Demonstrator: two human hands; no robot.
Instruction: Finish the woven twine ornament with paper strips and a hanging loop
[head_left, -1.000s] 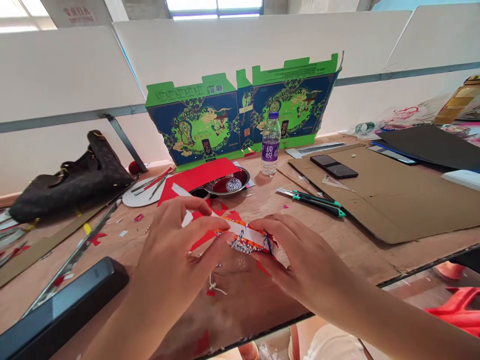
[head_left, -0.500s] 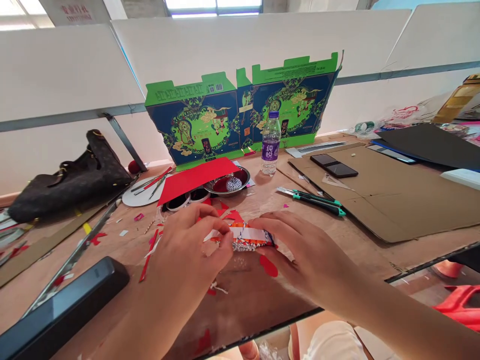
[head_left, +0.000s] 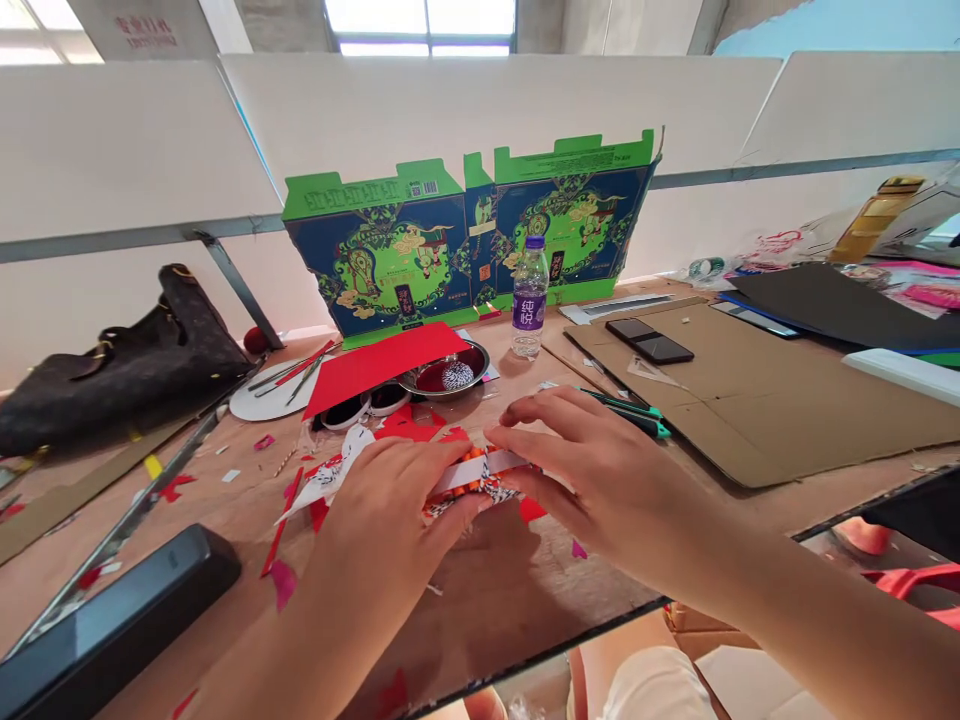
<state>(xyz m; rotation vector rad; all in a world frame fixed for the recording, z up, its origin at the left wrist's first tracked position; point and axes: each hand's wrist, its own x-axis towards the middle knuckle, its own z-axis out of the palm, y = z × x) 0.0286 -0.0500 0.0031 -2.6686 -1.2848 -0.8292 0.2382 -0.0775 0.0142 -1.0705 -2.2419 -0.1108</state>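
Note:
Both hands grip a small orange, white and black patterned piece (head_left: 480, 472) with a white strip across its top; its exact kind does not show. On its left end, my left hand (head_left: 409, 500) is closed, thumb in front and fingers behind. My right hand (head_left: 574, 455) pinches the right end, its upper fingers bent above the strip. The piece is held just above the near part of the table, and its ends are hidden by the fingers. Beyond it lie red paper scraps (head_left: 405, 423). A crumpled white paper (head_left: 334, 472) sits beside my left hand.
A metal bowl (head_left: 480, 368) holds a patterned ball, with a red sheet (head_left: 382, 362) beside it. Behind stand a water bottle (head_left: 529, 310) and green-blue cardboard (head_left: 405, 260). A utility knife (head_left: 637, 415), phone (head_left: 649, 340) and brown cardboard (head_left: 757, 400) lie right; a black box (head_left: 142, 610) lies left.
My left fingers have come down from a raised pinch to grip the piece's left end. The piece has tilted a little. The view has shifted slightly, and the crumpled white paper now shows.

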